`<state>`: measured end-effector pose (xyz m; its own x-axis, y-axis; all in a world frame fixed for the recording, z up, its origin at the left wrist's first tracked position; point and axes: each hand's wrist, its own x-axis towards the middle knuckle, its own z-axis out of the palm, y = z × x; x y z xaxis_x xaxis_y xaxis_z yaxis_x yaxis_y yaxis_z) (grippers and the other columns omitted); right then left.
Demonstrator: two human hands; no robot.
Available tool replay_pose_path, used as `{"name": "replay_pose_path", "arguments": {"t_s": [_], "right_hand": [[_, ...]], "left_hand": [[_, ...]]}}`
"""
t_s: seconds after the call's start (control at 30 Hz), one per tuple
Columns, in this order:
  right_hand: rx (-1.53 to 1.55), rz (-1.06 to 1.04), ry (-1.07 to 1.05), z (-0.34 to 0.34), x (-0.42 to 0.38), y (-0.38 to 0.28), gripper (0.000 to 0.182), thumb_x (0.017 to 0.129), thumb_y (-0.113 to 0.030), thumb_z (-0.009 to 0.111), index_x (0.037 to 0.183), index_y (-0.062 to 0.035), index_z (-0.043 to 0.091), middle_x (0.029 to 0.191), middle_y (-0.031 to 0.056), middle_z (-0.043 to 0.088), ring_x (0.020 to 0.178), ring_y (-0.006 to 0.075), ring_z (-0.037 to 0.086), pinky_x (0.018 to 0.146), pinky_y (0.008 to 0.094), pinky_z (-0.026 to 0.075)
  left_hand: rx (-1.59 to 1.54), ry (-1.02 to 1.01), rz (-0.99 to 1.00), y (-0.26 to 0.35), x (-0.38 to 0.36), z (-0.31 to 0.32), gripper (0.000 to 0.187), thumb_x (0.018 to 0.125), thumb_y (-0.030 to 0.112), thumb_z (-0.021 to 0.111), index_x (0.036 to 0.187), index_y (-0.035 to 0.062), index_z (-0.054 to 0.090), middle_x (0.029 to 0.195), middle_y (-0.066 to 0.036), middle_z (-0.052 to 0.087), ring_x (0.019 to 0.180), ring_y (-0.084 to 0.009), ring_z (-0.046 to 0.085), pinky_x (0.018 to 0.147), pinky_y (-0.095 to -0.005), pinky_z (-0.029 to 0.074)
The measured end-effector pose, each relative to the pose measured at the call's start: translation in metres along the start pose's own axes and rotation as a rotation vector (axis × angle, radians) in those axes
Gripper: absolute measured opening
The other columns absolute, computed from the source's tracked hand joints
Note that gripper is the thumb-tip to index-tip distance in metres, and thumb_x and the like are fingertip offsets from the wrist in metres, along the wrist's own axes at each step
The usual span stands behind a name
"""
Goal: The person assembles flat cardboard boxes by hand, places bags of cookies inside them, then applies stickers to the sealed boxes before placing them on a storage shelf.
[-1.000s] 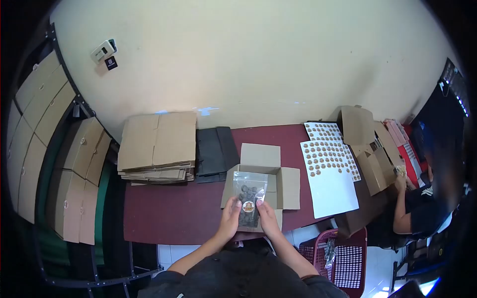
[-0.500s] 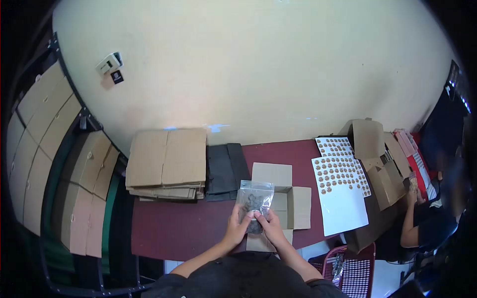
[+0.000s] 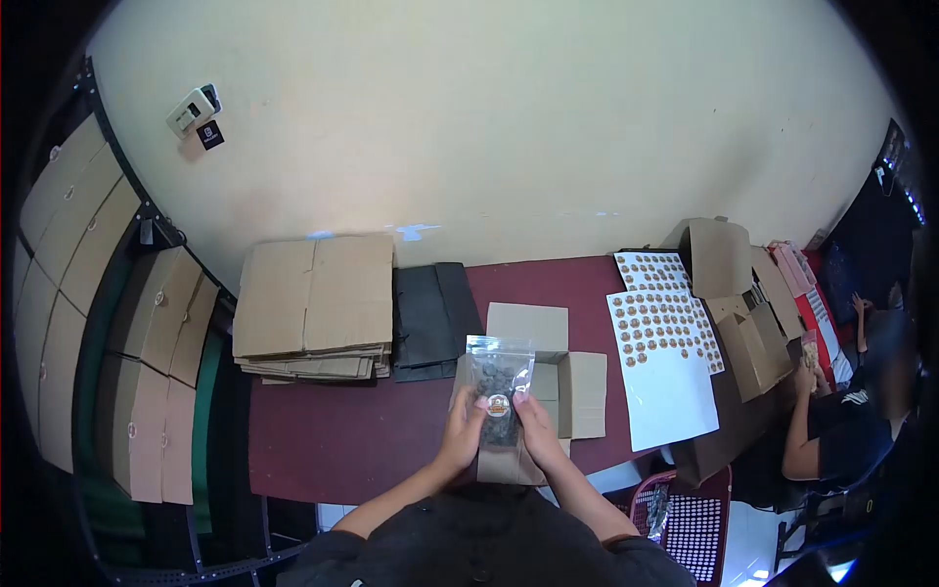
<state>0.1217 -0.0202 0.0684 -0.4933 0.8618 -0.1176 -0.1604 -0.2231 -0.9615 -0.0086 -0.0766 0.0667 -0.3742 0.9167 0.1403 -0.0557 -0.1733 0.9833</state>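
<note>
A clear zip-top pouch [image 3: 501, 377] with dark contents is held upright between my hands, a round sticker [image 3: 499, 405] on its front. My left hand [image 3: 464, 432] grips the pouch's left edge, thumb on the front. On the opposite edge, my right hand [image 3: 538, 430] pinches it the same way. Behind and below the pouch stands an open cardboard box [image 3: 587, 396] with its flaps spread; the pouch and my hands cover part of it.
Flattened cartons [image 3: 313, 303] are stacked at left beside black folded sheets [image 3: 430, 323]. Sticker sheets [image 3: 660, 342] lie at right, near another open carton [image 3: 758, 347]. A red basket [image 3: 699, 533] sits below the table edge. Another person [image 3: 831, 430] works at far right; boxed shelves [image 3: 147, 342] stand left.
My thumbs have moved apart from the pouch's middle to its edges, uncovering the round sticker. The view has shifted slightly.
</note>
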Motion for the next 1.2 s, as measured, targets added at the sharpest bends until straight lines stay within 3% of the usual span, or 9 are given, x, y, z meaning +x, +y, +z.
{"name": "replay_pose_path", "arguments": {"t_s": [0.23,0.37,0.43,0.47,0.6,0.7,0.87,0.97,1.2], "right_hand": [[-0.125,0.028,-0.043,-0.003,-0.011,-0.014,0.032,0.094,-0.025,0.053,0.113,0.0007,0.053,0.103,0.0062,0.060,0.096,0.0113,0.054,0.086,0.0269,0.043],[0.052,0.042,0.045,-0.002,-0.013,-0.016,0.030,0.093,-0.023,0.056,0.111,0.0010,0.054,0.102,0.0064,0.062,0.094,0.0117,0.056,0.084,0.0270,0.044],[-0.081,0.041,0.001,-0.005,-0.015,-0.020,0.031,0.094,-0.025,0.054,0.111,0.0009,0.055,0.100,0.0055,0.062,0.094,0.0110,0.055,0.084,0.0263,0.043],[-0.213,0.041,-0.044,-0.007,-0.016,-0.022,0.032,0.095,-0.027,0.052,0.110,0.0009,0.055,0.099,0.0046,0.062,0.094,0.0103,0.055,0.084,0.0256,0.043],[-0.152,0.054,-0.043,-0.009,-0.016,-0.026,0.032,0.094,-0.026,0.054,0.110,0.0011,0.056,0.097,0.0047,0.062,0.093,0.0100,0.055,0.083,0.0251,0.043],[0.019,0.011,0.043,-0.009,-0.017,-0.025,0.029,0.092,-0.024,0.056,0.107,0.0007,0.058,0.095,0.0030,0.062,0.087,0.0082,0.056,0.078,0.0243,0.044],[-0.148,0.009,-0.013,-0.009,-0.022,-0.027,0.031,0.092,-0.025,0.057,0.108,0.0012,0.057,0.097,0.0045,0.062,0.090,0.0099,0.056,0.080,0.0251,0.045],[0.127,0.072,0.071,-0.009,-0.021,-0.027,0.032,0.087,-0.021,0.064,0.108,0.0022,0.057,0.097,0.0063,0.063,0.089,0.0108,0.058,0.077,0.0262,0.046],[-0.140,0.016,-0.014,-0.012,-0.027,-0.024,0.028,0.088,-0.021,0.063,0.103,0.0021,0.059,0.094,0.0060,0.063,0.086,0.0108,0.058,0.077,0.0257,0.046]], "left_hand": [[-0.028,-0.045,0.004,0.003,-0.007,0.010,0.037,0.097,0.029,0.044,0.117,-0.0021,0.045,0.108,-0.012,0.056,0.104,-0.0156,0.051,0.090,-0.0290,0.040],[-0.112,-0.020,-0.075,-0.002,-0.007,0.006,0.038,0.092,0.019,0.054,0.122,-0.0025,0.043,0.110,-0.011,0.056,0.104,-0.0156,0.052,0.090,-0.0292,0.041],[-0.152,-0.014,-0.139,0.001,-0.007,0.006,0.042,0.089,0.014,0.060,0.123,-0.0025,0.042,0.111,-0.011,0.056,0.103,-0.0157,0.053,0.091,-0.0292,0.041],[-0.081,-0.062,-0.087,0.004,-0.008,0.008,0.044,0.087,0.013,0.062,0.123,-0.0023,0.041,0.111,-0.011,0.056,0.103,-0.0156,0.053,0.091,-0.0295,0.041],[0.145,-0.192,-0.025,0.016,-0.013,0.007,0.048,0.084,0.013,0.065,0.122,-0.0012,0.039,0.109,-0.011,0.056,0.103,-0.0163,0.053,0.091,-0.0300,0.041],[0.033,-0.206,0.005,0.013,-0.014,0.010,0.049,0.084,0.012,0.065,0.123,0.0002,0.037,0.111,-0.011,0.055,0.105,-0.0172,0.052,0.092,-0.0302,0.040],[0.007,-0.240,-0.027,0.015,-0.013,0.008,0.051,0.085,0.013,0.063,0.126,0.0005,0.035,0.114,-0.012,0.051,0.110,-0.0180,0.049,0.094,-0.0316,0.039],[0.029,-0.285,-0.015,0.012,-0.015,0.008,0.052,0.085,0.015,0.064,0.126,0.0003,0.035,0.114,-0.013,0.051,0.110,-0.0182,0.049,0.093,-0.0314,0.039],[-0.090,-0.264,-0.091,0.006,-0.019,0.003,0.043,0.089,0.011,0.056,0.125,-0.0007,0.035,0.116,-0.013,0.049,0.113,-0.0178,0.046,0.096,-0.0310,0.036]]}}
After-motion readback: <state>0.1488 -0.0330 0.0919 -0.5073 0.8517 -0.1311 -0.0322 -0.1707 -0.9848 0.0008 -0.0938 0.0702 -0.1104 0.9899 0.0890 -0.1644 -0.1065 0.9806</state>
